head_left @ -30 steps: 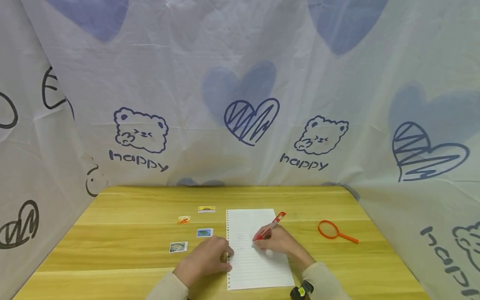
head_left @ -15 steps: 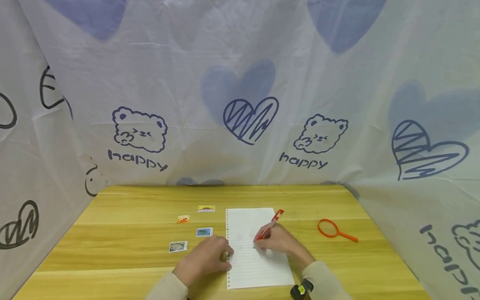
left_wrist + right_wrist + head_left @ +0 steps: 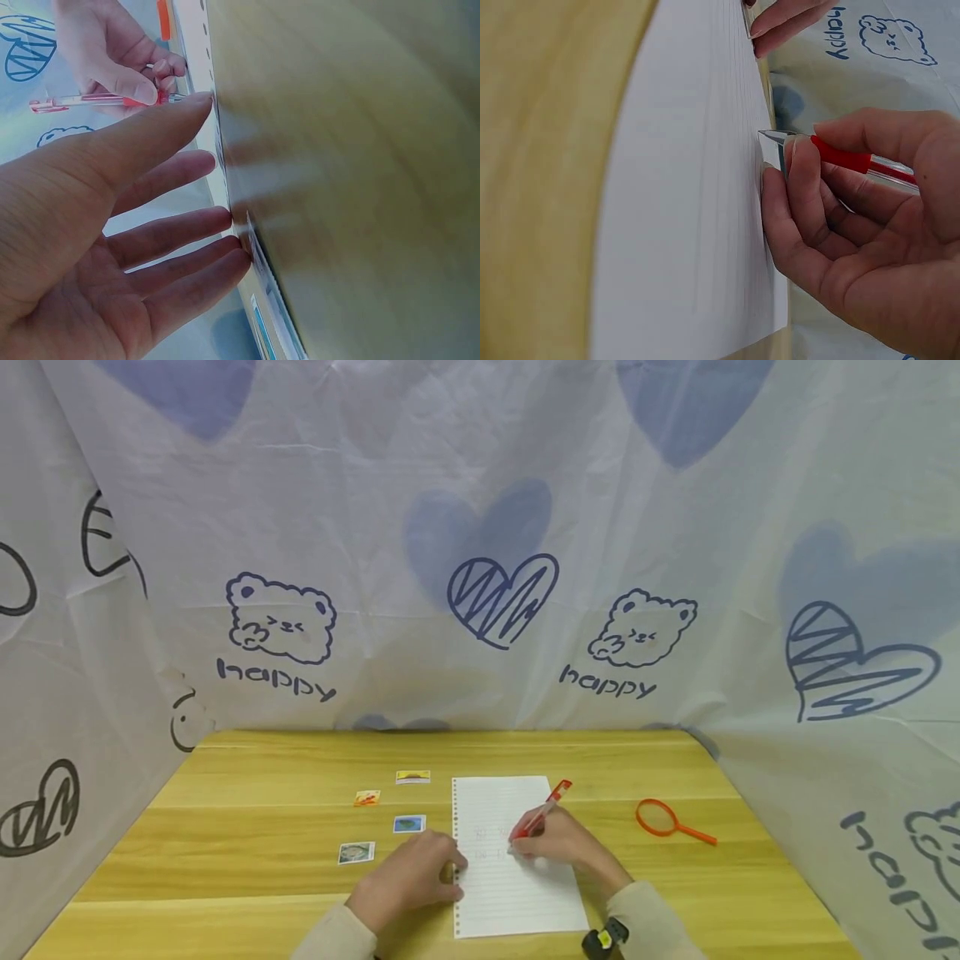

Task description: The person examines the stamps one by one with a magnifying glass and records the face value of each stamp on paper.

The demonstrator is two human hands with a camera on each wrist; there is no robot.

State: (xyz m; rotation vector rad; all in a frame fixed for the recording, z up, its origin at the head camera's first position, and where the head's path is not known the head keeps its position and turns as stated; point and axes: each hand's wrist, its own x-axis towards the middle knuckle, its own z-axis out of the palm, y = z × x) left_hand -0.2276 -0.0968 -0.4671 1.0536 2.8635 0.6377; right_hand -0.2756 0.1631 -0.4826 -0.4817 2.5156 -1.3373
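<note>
My right hand pinches a red pen with a clear barrel, its tip down on a sheet of lined paper. In the right wrist view, thumb and fingers close around the pen's red grip near the tip. Faint reddish marks show on the sheet left of the pen. My left hand rests at the sheet's punched left edge, fingertips and thumb touching down there. In the left wrist view, the left hand's fingers are loosely extended and hold nothing.
Several small stamp-like pictures lie left of the paper, among them a yellow one, a blue one and a greenish one. An orange magnifying glass lies to the right. A printed cloth hangs behind the wooden table.
The pen tip has shifted slightly to the right across the paper, with more faint marks visible beside it. The left hand and the sheet stay in place.
</note>
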